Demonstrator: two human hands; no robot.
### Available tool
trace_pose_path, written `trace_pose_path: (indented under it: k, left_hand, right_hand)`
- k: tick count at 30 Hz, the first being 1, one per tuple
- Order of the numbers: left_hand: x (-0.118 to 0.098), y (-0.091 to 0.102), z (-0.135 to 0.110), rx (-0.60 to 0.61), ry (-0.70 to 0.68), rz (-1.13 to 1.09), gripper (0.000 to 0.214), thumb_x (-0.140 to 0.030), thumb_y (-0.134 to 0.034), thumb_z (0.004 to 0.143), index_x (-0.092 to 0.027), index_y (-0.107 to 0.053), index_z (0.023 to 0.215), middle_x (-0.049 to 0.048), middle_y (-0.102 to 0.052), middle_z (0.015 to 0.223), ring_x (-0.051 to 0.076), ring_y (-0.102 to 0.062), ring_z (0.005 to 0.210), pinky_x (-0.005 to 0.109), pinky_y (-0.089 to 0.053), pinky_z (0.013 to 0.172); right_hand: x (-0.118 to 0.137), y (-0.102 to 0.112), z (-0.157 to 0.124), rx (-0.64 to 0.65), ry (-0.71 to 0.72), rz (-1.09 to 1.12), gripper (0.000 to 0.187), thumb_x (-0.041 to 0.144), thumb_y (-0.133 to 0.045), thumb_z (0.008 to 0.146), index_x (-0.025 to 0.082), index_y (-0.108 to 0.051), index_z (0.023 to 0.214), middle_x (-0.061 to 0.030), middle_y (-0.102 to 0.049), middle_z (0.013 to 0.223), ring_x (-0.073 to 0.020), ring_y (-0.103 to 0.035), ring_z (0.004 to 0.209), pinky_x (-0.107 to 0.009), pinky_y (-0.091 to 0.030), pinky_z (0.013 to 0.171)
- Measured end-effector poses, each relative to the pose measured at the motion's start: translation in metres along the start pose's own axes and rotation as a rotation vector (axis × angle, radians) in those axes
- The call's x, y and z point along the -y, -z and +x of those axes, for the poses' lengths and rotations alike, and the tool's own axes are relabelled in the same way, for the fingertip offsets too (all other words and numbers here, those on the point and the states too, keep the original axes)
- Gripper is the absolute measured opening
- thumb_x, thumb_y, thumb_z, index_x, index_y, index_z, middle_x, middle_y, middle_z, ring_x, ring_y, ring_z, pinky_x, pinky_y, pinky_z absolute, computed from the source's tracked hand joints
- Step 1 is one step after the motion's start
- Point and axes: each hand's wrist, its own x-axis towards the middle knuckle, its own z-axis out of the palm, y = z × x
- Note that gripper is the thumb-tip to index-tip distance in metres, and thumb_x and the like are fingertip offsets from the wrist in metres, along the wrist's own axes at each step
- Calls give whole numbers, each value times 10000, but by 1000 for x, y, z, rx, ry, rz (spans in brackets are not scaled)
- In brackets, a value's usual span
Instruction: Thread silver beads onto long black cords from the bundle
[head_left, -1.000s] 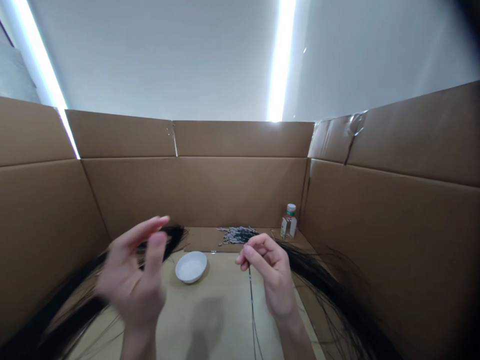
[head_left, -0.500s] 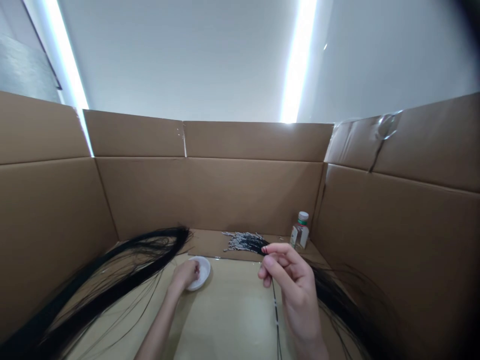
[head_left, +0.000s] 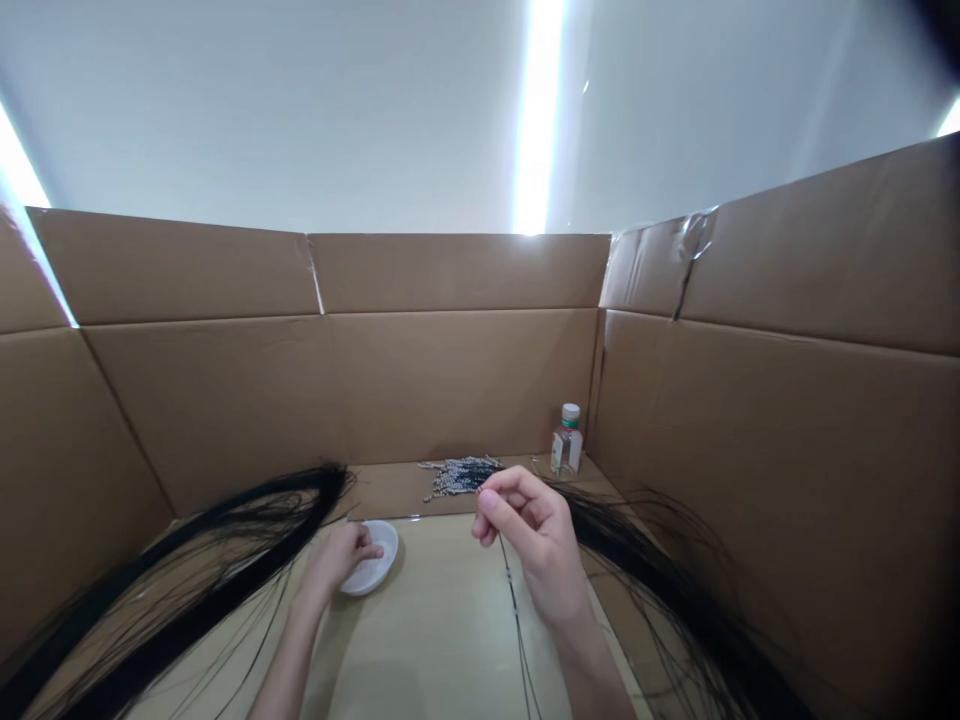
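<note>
My left hand (head_left: 337, 560) reaches over the near-left side of a small white bowl (head_left: 386, 557). Its fingers are drawn together at the bowl, and anything between the tips is too small to make out. My right hand (head_left: 534, 535) pinches a thin black cord (head_left: 517, 622) between thumb and forefinger. The cord hangs down toward the table, with a few small light beads on its upper part and separate strands lower down. Behind the right hand lies a bundle of black cords with silvery beaded ends (head_left: 459, 476).
Long loose black strands (head_left: 247, 605) sweep across the left side, and another black bundle (head_left: 667, 575) runs down the right. A small clear bottle with a white cap (head_left: 568, 440) stands in the back right corner. Cardboard walls (head_left: 457, 380) enclose the pale table (head_left: 420, 650).
The whole view has swung to the right, so everything appears further left. My left hand is still at the bowl, and the right still pinches the cord.
</note>
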Motion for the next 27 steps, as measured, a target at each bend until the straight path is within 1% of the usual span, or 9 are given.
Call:
trace_pose_path:
  k: [4, 6, 9, 11, 13, 16, 20, 23, 27]
  left_hand:
    - [-6, 28, -10, -110, -67, -102, 280, -371, -552, 938, -201, -713, 785, 63, -750, 806, 271, -694, 830, 323, -417, 707]
    - [-17, 48, -23, -184, -138, -178, 367, -443, -473, 975, -216, -730, 843, 67, -767, 878, 276, -691, 869, 322, -440, 734]
    - [-47, 75, -57, -333, -298, -358, 459, -563, -435, 994, -231, -747, 1050, 81, -753, 1108, 266, -660, 1033, 308, -484, 861]
    - [-74, 87, -86, -465, -442, -681, 406, -571, -594, 936, -216, -781, 997, 86, -740, 993, 241, -650, 897, 304, -498, 807]
    - [-100, 92, -110, -523, -578, -867, 290, -510, -717, 889, -237, -810, 922, 55, -722, 913, 189, -625, 807, 263, -490, 735]
    - [-126, 89, -128, -481, -641, -1113, 172, -423, -805, 849, -267, -821, 920, 30, -732, 871, 151, -648, 789, 214, -497, 688]
    - [-133, 80, -129, -390, -594, -1416, 217, -396, -891, 764, -268, -780, 901, -15, -731, 771, 102, -646, 675, 172, -509, 635]
    - [-131, 77, -127, -322, -612, -1477, 228, -435, -889, 754, -251, -774, 824, -24, -733, 748, 82, -640, 661, 149, -507, 629]
    - [-129, 75, -128, -271, -633, -1492, 155, -429, -854, 804, -288, -808, 848, -35, -765, 817, 74, -672, 747, 130, -517, 685]
  right_hand:
    - [1, 4, 1, -55, 49, -128, 240, 414, -745, 887, 190, -699, 815, -16, -702, 742, -141, -632, 720, -251, -496, 702]
    - [1, 4, -1, -71, 56, -168, 231, 415, -740, 890, 198, -705, 820, -11, -694, 776, -144, -623, 754, -256, -484, 722]
    - [2, -1, -5, -54, 59, -185, 227, 415, -739, 893, 204, -699, 818, -2, -676, 788, -140, -601, 760, -255, -469, 720]
    - [1, -6, -7, -40, 66, -186, 225, 413, -732, 899, 207, -695, 818, 2, -669, 779, -138, -591, 751, -253, -467, 711]
    - [1, -11, -10, -41, 83, -190, 207, 409, -726, 905, 214, -710, 836, 0, -673, 776, -139, -593, 744, -253, -475, 703]
    - [3, -17, -15, -53, 129, -217, 157, 386, -718, 908, 234, -755, 899, -14, -707, 809, -153, -626, 745, -262, -504, 694]
    - [7, -21, -23, -89, 200, -269, 126, 344, -710, 889, 240, -765, 845, -19, -697, 733, -165, -625, 667, -270, -514, 615]
    - [8, -25, -27, -89, 220, -287, 129, 336, -714, 884, 243, -763, 809, -20, -700, 720, -168, -629, 641, -271, -525, 590]
    - [3, -34, -30, -48, 216, -307, 108, 332, -730, 897, 259, -779, 834, -25, -746, 804, -182, -669, 706, -272, -548, 620]
